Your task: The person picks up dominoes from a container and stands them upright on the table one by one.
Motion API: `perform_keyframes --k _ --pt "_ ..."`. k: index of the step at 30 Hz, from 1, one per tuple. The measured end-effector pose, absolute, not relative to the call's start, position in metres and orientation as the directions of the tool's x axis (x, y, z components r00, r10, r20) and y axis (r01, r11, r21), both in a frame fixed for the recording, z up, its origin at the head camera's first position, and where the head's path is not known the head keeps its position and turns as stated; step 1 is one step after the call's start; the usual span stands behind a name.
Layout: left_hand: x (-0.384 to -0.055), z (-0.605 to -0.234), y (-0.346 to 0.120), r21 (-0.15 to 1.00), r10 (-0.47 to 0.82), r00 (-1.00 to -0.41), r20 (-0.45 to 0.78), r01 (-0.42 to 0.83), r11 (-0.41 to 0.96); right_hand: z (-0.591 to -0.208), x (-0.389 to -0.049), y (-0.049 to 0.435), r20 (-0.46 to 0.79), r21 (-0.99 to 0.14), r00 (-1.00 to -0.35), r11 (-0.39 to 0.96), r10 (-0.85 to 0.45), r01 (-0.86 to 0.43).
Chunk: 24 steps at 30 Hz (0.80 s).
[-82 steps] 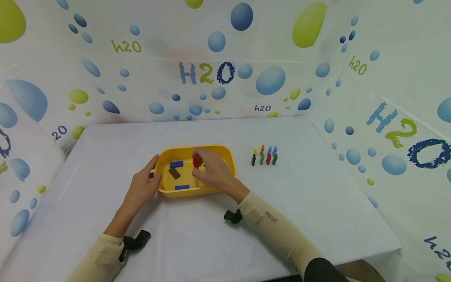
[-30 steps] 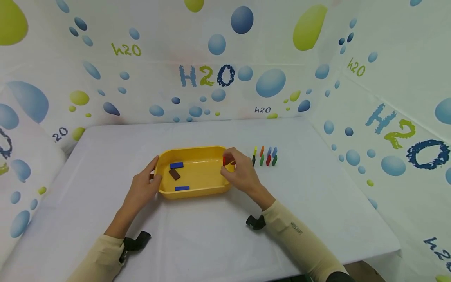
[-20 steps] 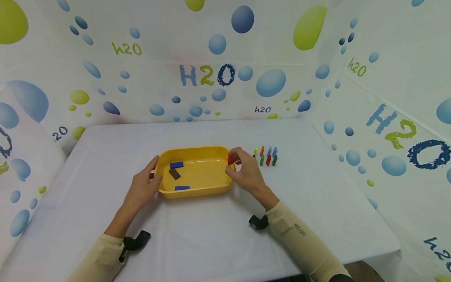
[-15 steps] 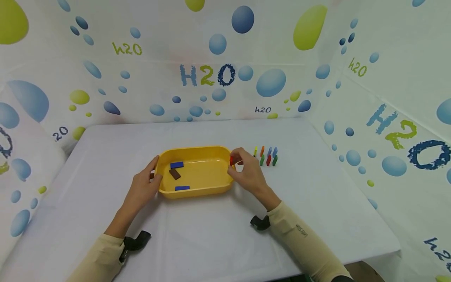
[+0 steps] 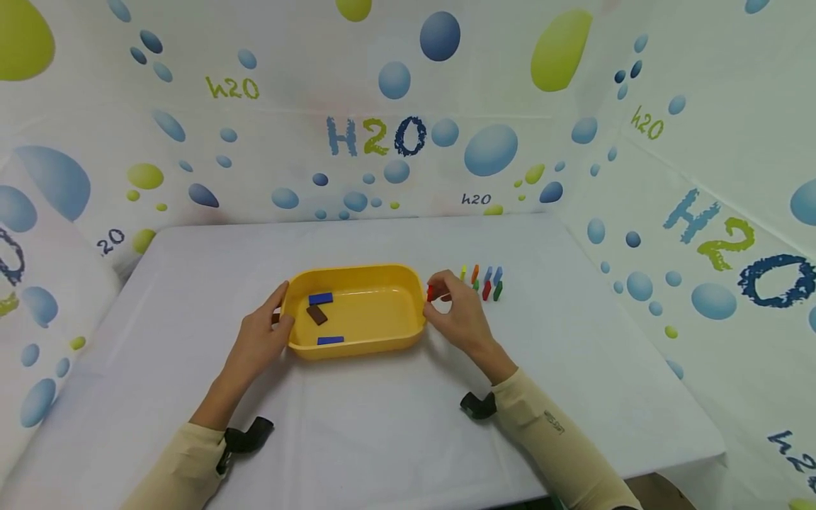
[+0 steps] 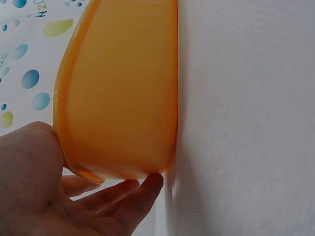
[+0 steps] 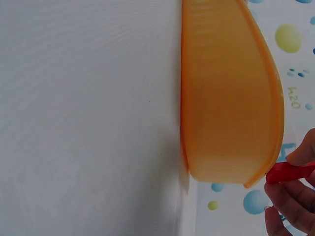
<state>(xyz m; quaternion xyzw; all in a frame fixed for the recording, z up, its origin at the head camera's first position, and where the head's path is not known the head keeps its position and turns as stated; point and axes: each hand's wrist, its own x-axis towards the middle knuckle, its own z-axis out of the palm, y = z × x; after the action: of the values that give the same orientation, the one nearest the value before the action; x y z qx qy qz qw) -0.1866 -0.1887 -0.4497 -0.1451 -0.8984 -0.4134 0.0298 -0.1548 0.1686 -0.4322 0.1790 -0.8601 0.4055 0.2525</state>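
A yellow tray stands on the table. My left hand grips its left end; in the left wrist view, fingertips touch the outside of the tray wall. At the right end, my right hand pinches a small red block between thumb and fingers, just outside the rim. In the right wrist view the red block appears close beside the tray's edge. Inside the tray lie two blue blocks and a brown block, all towards the left.
Right of the tray, small coloured pieces stand in two rows, among them an orange piece, a dark red piece and a green piece. My right hand partly covers the front row. A white cloth covers the table.
My right hand has carried the red block from over the tray's middle rightwards, past the right rim. It now hides the black piece in the front row. My left hand has stayed put.
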Motion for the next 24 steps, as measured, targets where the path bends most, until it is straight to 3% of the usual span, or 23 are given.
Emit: perform_keyframes --k 24 --pt "-0.185 -0.446 -0.187 0.739 0.225 -0.963 0.151 0.261 0.621 -0.445 -0.154 0.2 0.535 -0.627 -0.843 0.644 -0.055 -0.439"
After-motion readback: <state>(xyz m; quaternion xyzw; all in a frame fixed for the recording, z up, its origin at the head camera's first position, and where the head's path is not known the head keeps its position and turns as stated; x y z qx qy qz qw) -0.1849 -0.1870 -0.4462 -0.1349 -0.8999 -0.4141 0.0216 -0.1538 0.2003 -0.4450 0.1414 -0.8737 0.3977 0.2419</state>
